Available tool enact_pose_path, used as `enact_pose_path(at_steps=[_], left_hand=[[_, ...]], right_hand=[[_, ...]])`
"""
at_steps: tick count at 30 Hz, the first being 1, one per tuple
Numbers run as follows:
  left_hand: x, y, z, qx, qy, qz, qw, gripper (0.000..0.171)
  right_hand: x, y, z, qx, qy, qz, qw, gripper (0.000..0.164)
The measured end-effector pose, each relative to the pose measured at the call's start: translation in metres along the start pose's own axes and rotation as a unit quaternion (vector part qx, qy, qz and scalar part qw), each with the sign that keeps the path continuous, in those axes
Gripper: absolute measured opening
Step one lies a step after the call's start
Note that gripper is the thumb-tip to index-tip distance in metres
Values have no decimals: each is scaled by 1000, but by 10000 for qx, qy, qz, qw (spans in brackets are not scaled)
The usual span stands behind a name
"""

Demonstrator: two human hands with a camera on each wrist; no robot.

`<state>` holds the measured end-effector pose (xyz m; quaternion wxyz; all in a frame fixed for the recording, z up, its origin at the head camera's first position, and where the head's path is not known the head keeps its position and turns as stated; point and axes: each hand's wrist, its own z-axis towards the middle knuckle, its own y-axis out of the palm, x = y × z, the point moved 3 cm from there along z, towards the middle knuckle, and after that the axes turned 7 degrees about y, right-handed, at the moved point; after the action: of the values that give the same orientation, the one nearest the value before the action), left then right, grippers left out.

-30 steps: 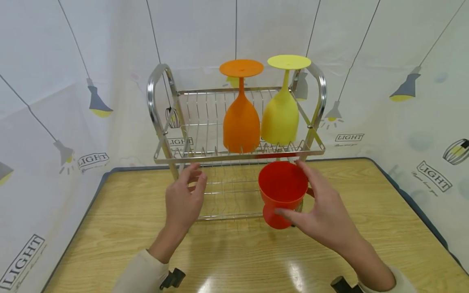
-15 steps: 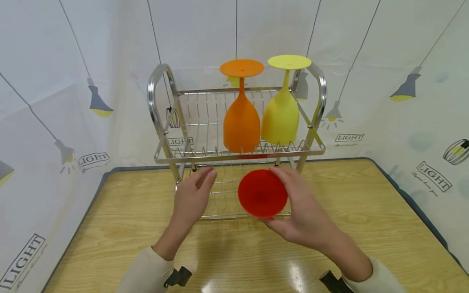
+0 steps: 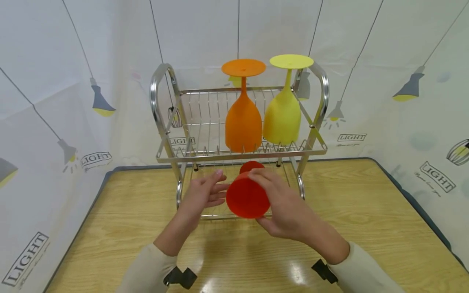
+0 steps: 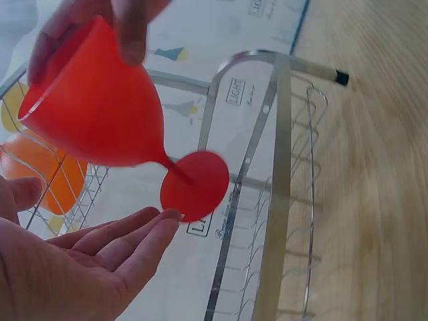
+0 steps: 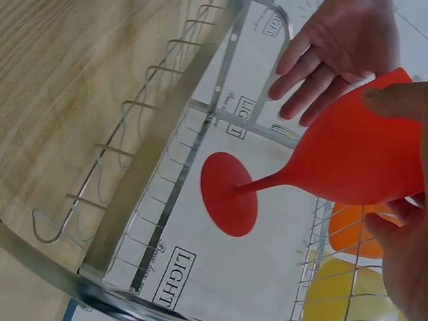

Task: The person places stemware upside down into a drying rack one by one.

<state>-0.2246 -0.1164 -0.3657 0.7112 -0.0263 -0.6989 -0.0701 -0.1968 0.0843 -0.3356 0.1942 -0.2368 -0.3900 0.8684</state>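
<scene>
My right hand (image 3: 287, 205) grips a red goblet (image 3: 248, 197) by its bowl, near the rim. The goblet is tipped so its mouth faces me and its round foot (image 5: 229, 194) points away toward the rack. Just left of the bowl is my left hand (image 3: 205, 193), palm turned to the goblet, fingers (image 4: 144, 251) extended. A gap shows between those fingers and the bowl in the right wrist view. On the top tier of the metal dish rack (image 3: 242, 157) stand an orange goblet (image 3: 243, 126) and a yellow goblet (image 3: 282, 120), both upside down.
The two-tier rack stands on a wooden table (image 3: 139, 211), with its lower tier behind my hands. A cloth backdrop (image 3: 117, 106) printed with lamps surrounds the table's back and sides. Both wrists carry dark straps.
My right hand has moved left with the red goblet and tipped it from near upright, foot away from me. My left hand has shifted slightly right and its fingers have opened out.
</scene>
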Motion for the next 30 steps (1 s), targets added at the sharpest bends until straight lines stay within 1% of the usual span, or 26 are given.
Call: enact_pose_path(at_steps=[3, 6, 11, 14, 18, 22, 25, 30], left_hand=[[-3, 3, 0, -307, -326, -448, 9980, 65], [-6, 5, 1, -606, -598, -710, 9938, 68], [-11, 10, 2, -1016, -970, -1022, 9848, 70], [-12, 13, 3, -1152, -1132, -1317, 9780, 68], [-15, 18, 4, -1122, -1321, -1801, 9683, 63], [-19, 21, 3, -884, -1478, -2123, 9619, 53], [-21, 21, 3, -735, -1434, -2331, 9590, 50], [-23, 21, 1, -576, -1331, -2883, 9465, 51]], right_hand=[[3, 4, -1, 142, -356, -222, 9990, 91], [6, 6, -3, 265, -622, -339, 9971, 89], [6, 6, -3, 333, -936, -231, 9948, 86], [4, 6, -3, 290, -1040, -98, 9941, 86], [4, 7, -4, 211, -1068, 15, 9941, 85], [5, 9, -6, 191, -1036, -6, 9944, 82], [8, 9, -6, 185, -992, -107, 9948, 80], [13, 11, -8, 128, -896, -370, 9952, 82]])
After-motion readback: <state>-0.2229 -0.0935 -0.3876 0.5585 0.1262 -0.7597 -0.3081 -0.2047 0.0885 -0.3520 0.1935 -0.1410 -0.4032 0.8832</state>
